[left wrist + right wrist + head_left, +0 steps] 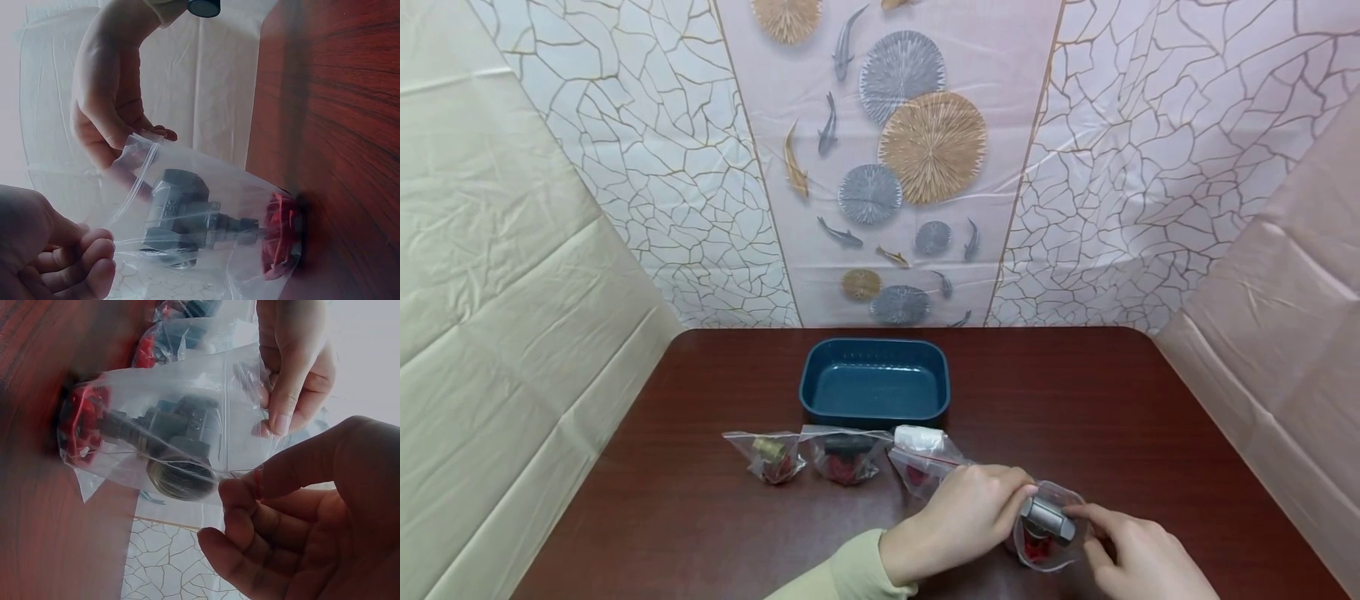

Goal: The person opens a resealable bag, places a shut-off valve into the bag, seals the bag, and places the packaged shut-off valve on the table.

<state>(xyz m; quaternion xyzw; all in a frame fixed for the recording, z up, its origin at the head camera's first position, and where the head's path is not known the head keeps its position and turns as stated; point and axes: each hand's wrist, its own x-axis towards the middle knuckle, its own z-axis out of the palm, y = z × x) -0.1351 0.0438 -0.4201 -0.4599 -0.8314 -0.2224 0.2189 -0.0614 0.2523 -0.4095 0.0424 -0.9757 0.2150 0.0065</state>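
Note:
A clear zip bag (1060,493) stands on the table, holding a grey metal valve (1047,518) with a red handwheel (84,422) at the bottom. My left hand (962,517) pinches one side of the bag's top edge. On the opposite side, the thumb and fingers of my right hand (1142,550) pinch the same edge near the zip strip. The left wrist view shows the valve (178,212) upside down inside the bag, its handwheel resting towards the tabletop. Between my two hands, the bag's mouth looks spread in the head view.
Left of my hands stand three more bagged valves: one brass-coloured (769,450), one black (847,446) and one white (920,438), each with red parts. Behind them sits a blue rectangular tray (876,415). Fabric walls rise around the dark red table (700,533).

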